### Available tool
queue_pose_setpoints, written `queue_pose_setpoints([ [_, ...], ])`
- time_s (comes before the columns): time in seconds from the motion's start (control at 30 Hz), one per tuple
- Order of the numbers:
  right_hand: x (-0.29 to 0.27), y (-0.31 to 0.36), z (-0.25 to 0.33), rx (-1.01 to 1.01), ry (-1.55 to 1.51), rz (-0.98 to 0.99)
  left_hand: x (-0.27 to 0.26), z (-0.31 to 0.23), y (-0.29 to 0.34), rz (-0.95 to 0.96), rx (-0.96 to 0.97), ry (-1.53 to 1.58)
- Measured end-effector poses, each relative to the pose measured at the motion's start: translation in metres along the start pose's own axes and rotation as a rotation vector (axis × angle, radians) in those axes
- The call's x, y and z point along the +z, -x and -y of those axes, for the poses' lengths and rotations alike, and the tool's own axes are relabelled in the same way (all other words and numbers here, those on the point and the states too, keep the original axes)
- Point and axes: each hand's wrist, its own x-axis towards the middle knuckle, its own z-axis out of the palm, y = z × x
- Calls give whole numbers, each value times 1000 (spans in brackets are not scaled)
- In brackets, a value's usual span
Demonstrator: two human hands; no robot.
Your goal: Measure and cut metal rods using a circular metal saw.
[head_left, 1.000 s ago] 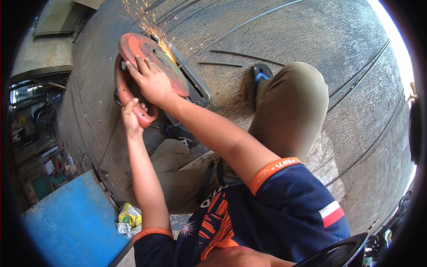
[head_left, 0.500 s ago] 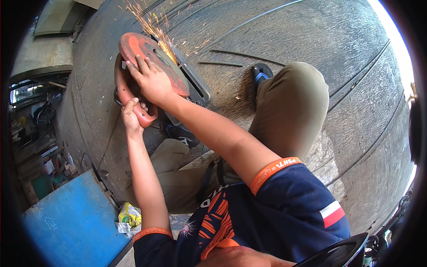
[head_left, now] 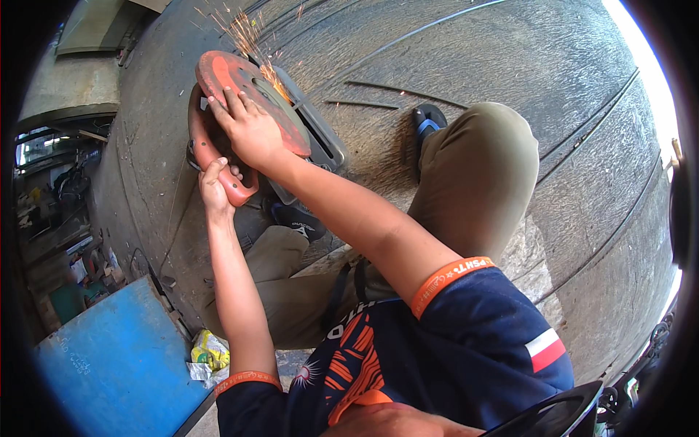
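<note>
A cut-off saw with an orange-red blade guard point(head_left: 229, 69) stands on the floor ahead of me. Sparks point(head_left: 244, 36) fly from beside its disc, away from me. My left hand point(head_left: 217, 191) is wrapped round the saw's orange loop handle point(head_left: 206, 151), near its lower end. Flat on the guard, fingers spread, lies my right hand point(head_left: 251, 133). The dark metal saw base point(head_left: 329, 146) shows to the right of the guard. Whatever the disc is cutting is hidden behind the guard.
Two thin dark rods point(head_left: 408, 92) lie on the worn floor by my sandalled foot point(head_left: 428, 120). At the lower left stands a blue panel-topped box point(head_left: 120, 357), with a yellow and white wrapper point(head_left: 210, 353) beside it. Cluttered shelves point(head_left: 69, 211) line the left side.
Both hands stay in nearly the same place on the saw. The sparks are still flying, in a thinner, more scattered spray.
</note>
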Motion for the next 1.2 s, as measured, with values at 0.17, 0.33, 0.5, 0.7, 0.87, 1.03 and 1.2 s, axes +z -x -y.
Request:
queue_pose_setpoints([
  [0.17, 0, 0, 0, 2, 4, -11, 0, 0, 0, -3, -3, -8],
  [0.33, 0, 0, 0, -2, 8, -30, -1, 2, -1, -20, -17, -5],
  [0.5, 1, -1, 0, 2, 9, -48, -4, 3, -3, -6, -15, 10],
  [0.7, 1, -1, 0, -2, 11, -52, -6, 5, -5, -4, -23, 8],
  [0.87, 2, 0, 0, -2, 14, -48, -6, 6, -4, 7, -21, 19],
  [1.03, 2, 0, 0, -2, 16, -42, -6, 5, -4, 2, -23, 26],
  [1.2, 1, 0, 0, -3, 19, -40, -4, 4, -3, -14, -13, 0],
])
